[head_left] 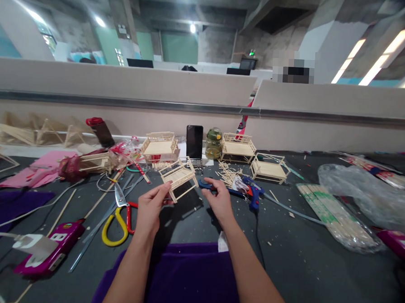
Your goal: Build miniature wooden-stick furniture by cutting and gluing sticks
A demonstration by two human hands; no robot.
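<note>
My left hand (153, 206) pinches a miniature wooden bench (181, 176) by its near left corner, between thumb and fingers. The bench is tilted above the dark table and is made of thin sticks with a railed back. To its right, my right hand (221, 204) hovers with thumb and forefinger apart and nothing between them. Just behind those fingers is a blue-handled tool (205, 184), partly hidden by the hand. A blue glue gun (255, 196) lies right of it, beside a pile of short wooden sticks (229, 174). Scissors (116, 226) with yellow and red handles lie left of my left hand.
Similar benches (160, 147), (238, 148), (270, 169) stand behind. A phone (194, 142) leans upright beside a green bottle (214, 144). Bagged sticks (338, 217) lie right. A magenta power strip (53, 247) with cables lies left. A low partition (124, 84) closes off the back.
</note>
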